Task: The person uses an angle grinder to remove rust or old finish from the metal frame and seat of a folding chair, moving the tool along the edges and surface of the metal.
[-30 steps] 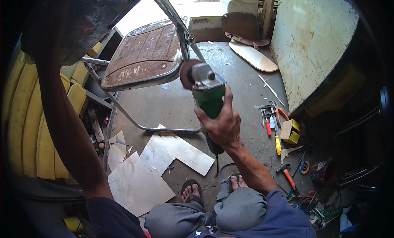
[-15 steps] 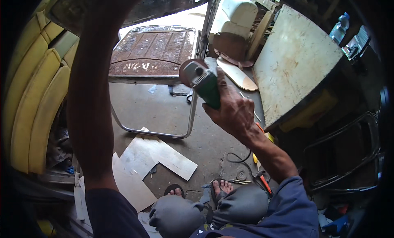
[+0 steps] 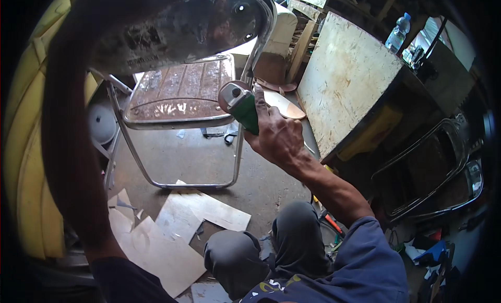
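My right hand [image 3: 279, 133] is closed round the green body of an angle grinder [image 3: 244, 111]. The grinder's round disc meets or lies very near the side tube of a metal folding chair [image 3: 235, 162]; exact contact cannot be made out. The chair has a rusty brown seat [image 3: 180, 89] and a dark, worn metal backrest [image 3: 203, 31] in a shiny tubular frame. My left forearm [image 3: 68, 151] reaches up along the left to the backrest's top. Shadow and the picture's upper edge hide the left hand's fingers.
Pale flat sheets [image 3: 162, 256] lie on the floor before my knees. Yellow cushions [image 3: 31, 172] stack at the left. A large stained board [image 3: 349, 84] leans at the right, near a plastic bottle [image 3: 398, 34]. More folding chairs [image 3: 425, 167] stand far right.
My view has shifted, and more of the backrest shows, now tilted lower. The grinder, in my right hand, appears slightly farther left, still beside the chair's tube. My knees now cover my feet.
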A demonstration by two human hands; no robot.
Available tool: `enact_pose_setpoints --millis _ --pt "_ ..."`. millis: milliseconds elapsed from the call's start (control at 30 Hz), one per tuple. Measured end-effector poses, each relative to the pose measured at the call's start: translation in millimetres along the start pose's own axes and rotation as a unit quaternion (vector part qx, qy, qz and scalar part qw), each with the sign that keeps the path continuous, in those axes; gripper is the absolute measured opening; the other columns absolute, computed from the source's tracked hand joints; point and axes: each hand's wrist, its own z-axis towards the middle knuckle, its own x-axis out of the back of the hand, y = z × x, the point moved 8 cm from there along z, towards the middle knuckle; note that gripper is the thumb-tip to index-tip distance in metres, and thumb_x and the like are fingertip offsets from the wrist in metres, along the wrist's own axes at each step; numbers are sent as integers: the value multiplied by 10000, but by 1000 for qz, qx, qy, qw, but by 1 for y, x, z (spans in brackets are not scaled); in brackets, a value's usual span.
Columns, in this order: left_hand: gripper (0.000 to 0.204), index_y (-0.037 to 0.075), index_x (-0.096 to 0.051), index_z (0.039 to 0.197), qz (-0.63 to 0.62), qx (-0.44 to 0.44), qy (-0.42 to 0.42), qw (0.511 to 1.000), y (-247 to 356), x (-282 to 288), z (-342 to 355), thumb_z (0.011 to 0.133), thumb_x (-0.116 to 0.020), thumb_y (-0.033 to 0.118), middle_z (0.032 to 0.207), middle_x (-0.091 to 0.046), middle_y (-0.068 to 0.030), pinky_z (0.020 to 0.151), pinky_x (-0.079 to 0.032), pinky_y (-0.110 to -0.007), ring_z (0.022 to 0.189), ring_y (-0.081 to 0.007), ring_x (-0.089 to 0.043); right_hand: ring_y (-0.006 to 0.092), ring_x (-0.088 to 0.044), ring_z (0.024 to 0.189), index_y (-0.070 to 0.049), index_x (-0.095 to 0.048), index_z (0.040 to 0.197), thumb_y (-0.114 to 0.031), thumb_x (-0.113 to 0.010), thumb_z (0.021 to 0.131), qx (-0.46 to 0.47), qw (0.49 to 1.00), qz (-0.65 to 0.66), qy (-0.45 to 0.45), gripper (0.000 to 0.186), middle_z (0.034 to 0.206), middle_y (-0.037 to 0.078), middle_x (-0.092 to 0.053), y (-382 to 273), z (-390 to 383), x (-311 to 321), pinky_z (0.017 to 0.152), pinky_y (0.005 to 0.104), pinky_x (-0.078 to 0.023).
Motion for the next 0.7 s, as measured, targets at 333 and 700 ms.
enact_pose_setpoints --millis 333,700 --pt "691 79 -692 803 11 -152 331 931 -68 -8 3 988 -484 710 580 -605 -30 530 -462 -356 516 -156 -579 401 -719 686 -60 -179 1645 -403 -812 814 -67 995 -40 -56 1099 978 242 -676 -19 15 20 605 526 -588" --pt "680 113 -578 738 71 -285 374 880 -85 -17 -13 949 -527 758 551 -552 -9 478 -381 -370 465 -122 -525 448 -726 790 0 -288 1588 -419 -787 798 -139 982 -12 -131 1023 1034 300 -691 -22 13 21 710 534 -591"
